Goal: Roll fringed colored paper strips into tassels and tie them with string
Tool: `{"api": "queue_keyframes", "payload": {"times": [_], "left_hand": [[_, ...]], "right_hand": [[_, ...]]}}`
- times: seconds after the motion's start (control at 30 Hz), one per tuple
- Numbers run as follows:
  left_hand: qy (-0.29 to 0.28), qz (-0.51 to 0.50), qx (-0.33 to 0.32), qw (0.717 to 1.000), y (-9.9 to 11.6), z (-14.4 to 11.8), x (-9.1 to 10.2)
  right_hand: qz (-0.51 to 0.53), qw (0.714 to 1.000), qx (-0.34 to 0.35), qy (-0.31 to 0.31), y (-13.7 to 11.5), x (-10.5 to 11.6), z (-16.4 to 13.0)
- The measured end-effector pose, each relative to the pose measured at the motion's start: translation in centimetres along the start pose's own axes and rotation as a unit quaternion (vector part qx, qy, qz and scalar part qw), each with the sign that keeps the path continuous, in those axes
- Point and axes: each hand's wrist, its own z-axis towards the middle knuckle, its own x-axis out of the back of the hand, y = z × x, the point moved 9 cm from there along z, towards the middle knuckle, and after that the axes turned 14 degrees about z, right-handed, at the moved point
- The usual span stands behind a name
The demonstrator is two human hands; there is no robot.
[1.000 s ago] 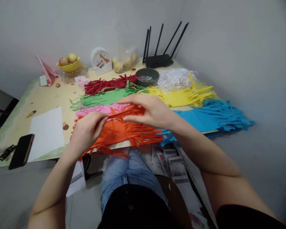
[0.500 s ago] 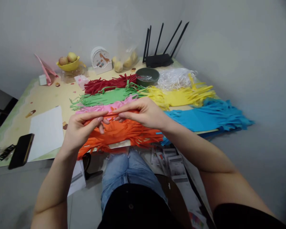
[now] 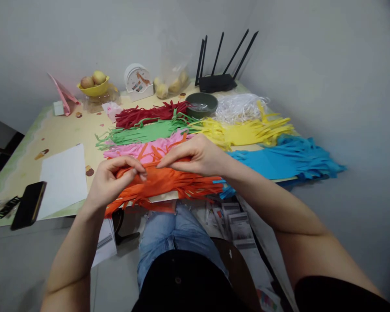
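Observation:
Orange fringed material (image 3: 162, 178), like soft paper or felt cut into strips, lies at the table's front edge and hangs partly over it. My left hand (image 3: 112, 180) is closed in a pinch at its upper left edge. From the right, my right hand (image 3: 198, 158) pinches the same upper edge, fingertips close together. A few orange strips stick up between the hands over a pink fringed piece (image 3: 126, 150). Behind lie a green fringed piece (image 3: 149, 132) and a dark red one (image 3: 146, 116). Yellow (image 3: 243, 133) and blue fringed pieces (image 3: 269, 162) lie to the right.
White stringy material (image 3: 238, 107) and a dark green bowl (image 3: 201, 104) stand near a black router (image 3: 217, 82). A yellow fruit bowl (image 3: 94, 89) is at the back left. White paper (image 3: 65, 180) and a phone (image 3: 29, 204) lie at the left.
My hands have moved slightly apart at the fingertips, and my left hand has curled tighter and dropped a little. Orange strips now stand up between and behind the hands.

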Motion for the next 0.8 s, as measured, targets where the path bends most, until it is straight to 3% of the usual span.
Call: {"api": "queue_keyframes", "payload": {"times": [0.13, 0.23, 0.33, 0.47, 0.57, 0.67, 0.8], "left_hand": [[0.013, 0.229, -0.112, 0.967, 2.8, 0.4, 0.3], [0.001, 0.291, -0.137, 0.947, 3.2, 1.2, -0.5], [0.009, 0.322, -0.156, 0.934, 2.8, 1.6, -1.1], [0.104, 0.379, -0.2, 0.898, 2.3, 1.2, -0.4], [0.138, 0.372, -0.211, 0.893, 1.5, 0.9, 0.1], [0.175, 0.341, -0.186, 0.905, 1.1, 1.1, 0.6], [0.255, 0.312, -0.171, 0.899, 2.2, 1.0, 0.8]], "right_hand": [[-0.123, 0.99, 0.045, -0.053, -0.6, -1.2, -0.1], [-0.151, 0.985, 0.06, -0.066, -1.0, -1.8, -0.3], [-0.125, 0.99, 0.018, -0.065, -0.8, -1.2, 0.0], [0.03, 0.994, -0.105, -0.025, 1.6, 0.4, 1.1], [0.209, 0.964, -0.156, -0.05, 3.6, -1.0, 1.8], [0.337, 0.928, -0.159, -0.008, 4.7, -2.2, 2.0], [0.404, 0.904, -0.117, 0.073, 4.8, -2.4, 2.0]]}}
